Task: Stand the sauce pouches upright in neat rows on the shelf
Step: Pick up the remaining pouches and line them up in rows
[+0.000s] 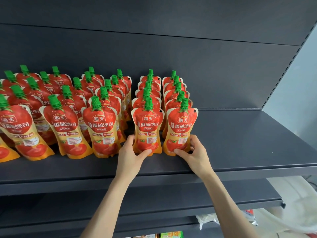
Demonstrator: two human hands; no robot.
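Note:
Red and orange tomato sauce pouches with green caps stand in several rows on the dark grey shelf. My left hand grips the base of the front pouch of the second row from the right, thumb across its lower front. My right hand holds the base of the front pouch of the rightmost row, thumb in front and fingers round its right side. Both pouches stand upright on the shelf. The rows further left lean and sit less evenly.
The right part of the shelf is bare up to the grey upright with its slotted edge. A lower shelf lies beneath, with plastic bags and coloured packets below on the right.

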